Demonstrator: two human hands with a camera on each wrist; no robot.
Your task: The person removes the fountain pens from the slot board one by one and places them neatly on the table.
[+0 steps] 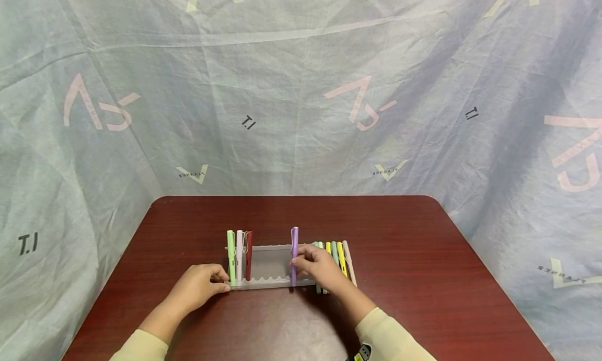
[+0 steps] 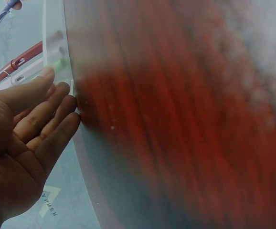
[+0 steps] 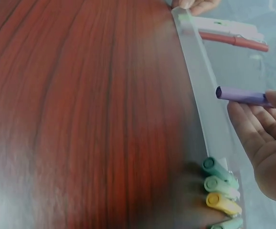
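A clear pen tray (image 1: 263, 284) with notched edges lies on the table. My left hand (image 1: 201, 284) holds its near left corner between thumb and fingers. A light green pen (image 1: 231, 248), a pale pink pen (image 1: 239, 251) and a dark red pen (image 1: 249, 256) lie side by side in its left end. My right hand (image 1: 322, 268) pinches a purple pen (image 1: 294, 241) over the right part of the tray, its cap end pointing away from me. In the right wrist view the lower end of that purple pen (image 3: 240, 95) sticks out past the fingertips.
Several pens lie side by side at the tray's right end, among them a yellow pen (image 1: 342, 261), a dusty pink pen (image 1: 348, 254) and a dark green pen (image 3: 217, 169). The dark red wooden table (image 1: 376, 214) reaches back to a grey printed cloth (image 1: 282, 141).
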